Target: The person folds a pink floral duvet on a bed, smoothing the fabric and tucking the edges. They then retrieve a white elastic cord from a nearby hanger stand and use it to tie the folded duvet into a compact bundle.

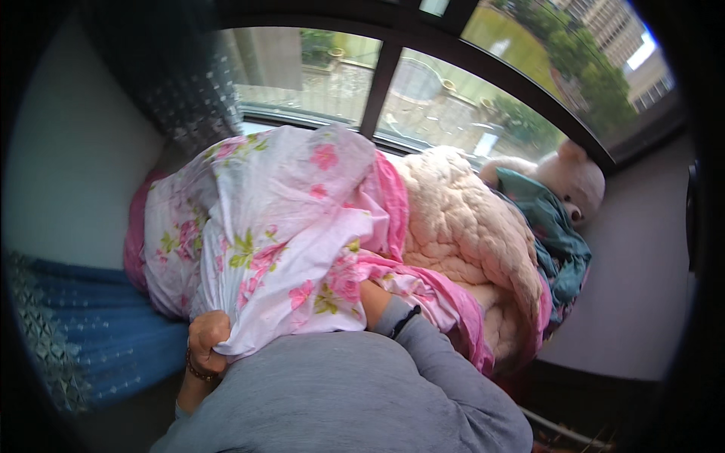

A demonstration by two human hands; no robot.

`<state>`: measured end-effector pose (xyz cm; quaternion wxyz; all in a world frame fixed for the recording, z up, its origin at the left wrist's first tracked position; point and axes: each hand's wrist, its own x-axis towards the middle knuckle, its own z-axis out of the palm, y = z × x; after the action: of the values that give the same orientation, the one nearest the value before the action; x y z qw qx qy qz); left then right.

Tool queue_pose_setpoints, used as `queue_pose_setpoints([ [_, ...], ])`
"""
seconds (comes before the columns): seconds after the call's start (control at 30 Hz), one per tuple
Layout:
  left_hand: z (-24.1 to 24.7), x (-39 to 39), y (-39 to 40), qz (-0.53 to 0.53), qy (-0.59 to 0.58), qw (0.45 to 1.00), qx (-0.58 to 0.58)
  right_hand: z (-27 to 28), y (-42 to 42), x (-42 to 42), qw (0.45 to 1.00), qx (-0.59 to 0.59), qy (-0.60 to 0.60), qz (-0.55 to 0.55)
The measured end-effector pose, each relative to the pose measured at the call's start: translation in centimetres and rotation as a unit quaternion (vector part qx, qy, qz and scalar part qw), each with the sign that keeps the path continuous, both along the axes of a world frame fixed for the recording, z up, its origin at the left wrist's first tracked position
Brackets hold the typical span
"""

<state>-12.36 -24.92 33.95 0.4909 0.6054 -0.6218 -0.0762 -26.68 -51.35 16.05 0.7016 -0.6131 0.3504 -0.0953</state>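
Observation:
A white cover with pink flowers and pink edging (289, 226) lies bunched in front of me. My left hand (208, 340) is closed on its near edge at the left, a beaded bracelet at the wrist. My right hand reaches inside the fabric; only the wrist (375, 303) and a grey sleeve with a dark band show, and the fingers are hidden. To the right of the floral cloth lies a cream quilted, fluffy blanket (459, 221), with pink cloth along its lower right side.
A pale teddy bear (572, 181) and teal patterned fabric (561, 249) are at the right. Behind stands a dark-framed window (385, 90). A dark curtain (187, 85) hangs at the upper left, a blue curtain (113, 328) at the lower left. Walls close off both sides.

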Motion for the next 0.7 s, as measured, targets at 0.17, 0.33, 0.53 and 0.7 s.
queue_pose_setpoints([
  [0.17, -2.0, 0.5, -0.6, 0.089, 0.082, 0.993, 0.003, -0.2, -1.3, 2.8, 1.000, 0.003, -0.029, -0.009],
  [0.33, -0.9, 3.8, -4.1, 0.276, -0.054, 0.949, 0.143, 0.4, -2.0, 2.0, 0.999, -0.004, -0.045, -0.016],
  [0.53, -1.0, -1.6, -15.7, 0.009, -0.214, 0.959, 0.187, 1.4, 0.0, -4.8, 0.999, 0.010, -0.047, -0.022],
  [0.7, -12.3, -0.1, -21.7, -0.073, -0.232, 0.947, 0.212, 2.9, 2.6, -10.7, 0.999, 0.024, -0.031, -0.029],
])
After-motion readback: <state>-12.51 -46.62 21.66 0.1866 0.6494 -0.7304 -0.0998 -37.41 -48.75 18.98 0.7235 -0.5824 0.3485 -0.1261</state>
